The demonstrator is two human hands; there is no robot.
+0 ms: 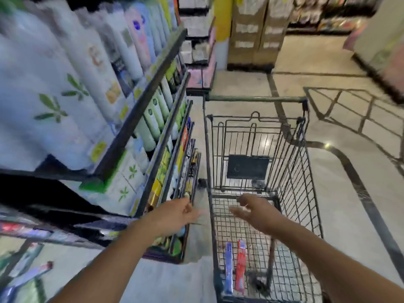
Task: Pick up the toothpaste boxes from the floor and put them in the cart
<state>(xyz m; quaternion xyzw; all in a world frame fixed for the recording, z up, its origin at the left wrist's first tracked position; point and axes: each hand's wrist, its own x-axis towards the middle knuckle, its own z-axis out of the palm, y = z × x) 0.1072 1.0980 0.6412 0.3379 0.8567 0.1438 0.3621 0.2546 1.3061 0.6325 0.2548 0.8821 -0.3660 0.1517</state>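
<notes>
Lying flat in your wire cart (306,171), near its close end, are two toothpaste boxes side by side: a blue box (228,268) on the left, a red box (240,267) just right of it. Your left hand (177,212) and right hand (258,212) reach forward, fingers relaxed, holding nothing, beside the shelves (140,119).

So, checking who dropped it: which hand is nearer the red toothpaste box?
Right. The right hand hangs over the cart above the red toothpaste box; the left hand is outside, by the shelves.
</notes>
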